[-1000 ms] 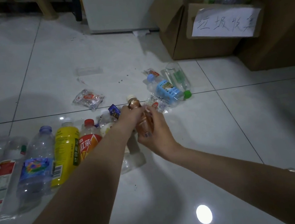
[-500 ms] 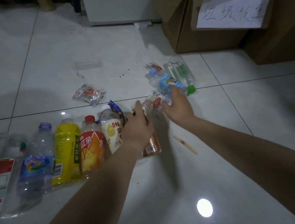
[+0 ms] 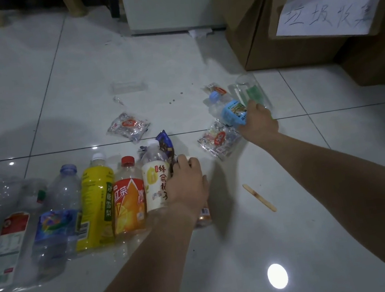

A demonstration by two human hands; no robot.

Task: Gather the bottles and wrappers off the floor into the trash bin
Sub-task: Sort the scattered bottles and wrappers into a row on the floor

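Head view: our left hand (image 3: 187, 186) covers a brown bottle (image 3: 202, 216) at six o'clock; farther, at one o'clock, our right hand (image 3: 257, 122) grips the blue-labelled bottle (image 3: 230, 112). Next, we carry it to the cardboard bin (image 3: 296, 49).

Bottle row (image 3: 100, 203) lies along the floor's left side, caps pointing away. Left hand (image 3: 187, 186) sits at the row's right end. Ice-cream stick (image 3: 259, 197) right of it. Right hand (image 3: 257, 124) further back, on a water bottle (image 3: 227, 111) (cardboard box (image 3: 297, 52) behind).
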